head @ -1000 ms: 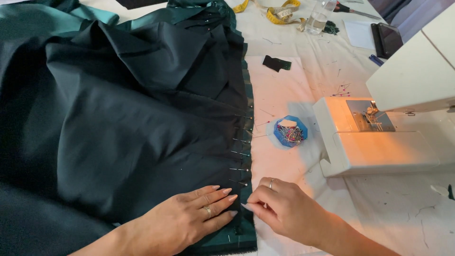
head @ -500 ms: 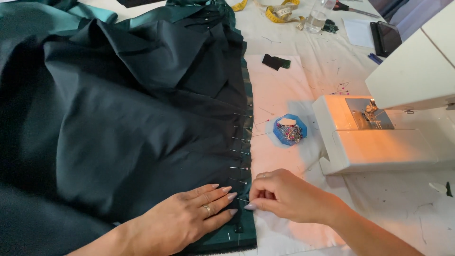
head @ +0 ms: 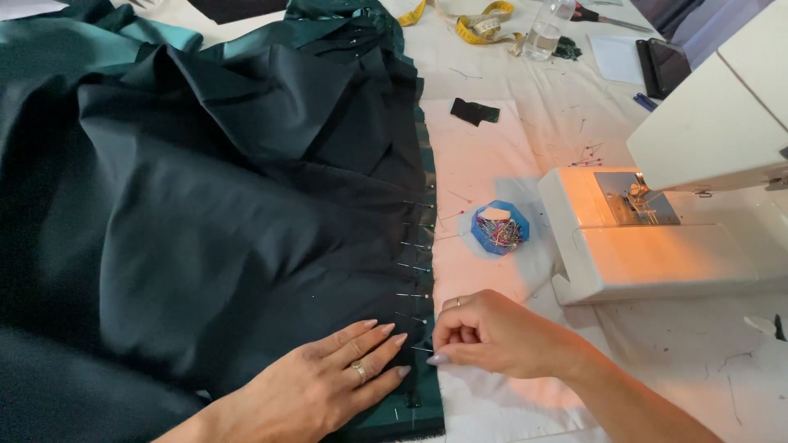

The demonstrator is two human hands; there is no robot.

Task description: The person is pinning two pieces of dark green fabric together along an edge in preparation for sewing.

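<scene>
Left hand (head: 324,385) lies flat on the dark green fabric (head: 205,230), fingers (head: 386,330) spread a little and pressing the cloth down right at its pinned edge, holding nothing. A ring shows on 1 finger.

Right hand (head: 492,332) sits just off that same edge, on the white worktop (head: 484,156), its fingers curled in tight. The tips meet at a pin (head: 421,349) that crosses the fabric's hem; they look pinched on its head, though the pin is very thin here.

The fabric covers everything away from the sewing machine (head: 673,213), bunched in deep folds, and its gathered hem faces the machine. A row of pins (head: 414,246) runs along that hem, each one lying crosswise, from the hands up toward the far end.

Between the hem and the sewing machine sits a blue pin dish (head: 499,228), heaped with pins. The machine's lamp throws an orange glow on its bed. Beyond the machine, at the far end of the worktop: a yellow tape measure (head: 476,20), a clear bottle (head: 548,33), and a small black scrap (head: 474,111) of cloth closer in. Loose pins (head: 589,153) lie scattered near the machine's far corner.
</scene>
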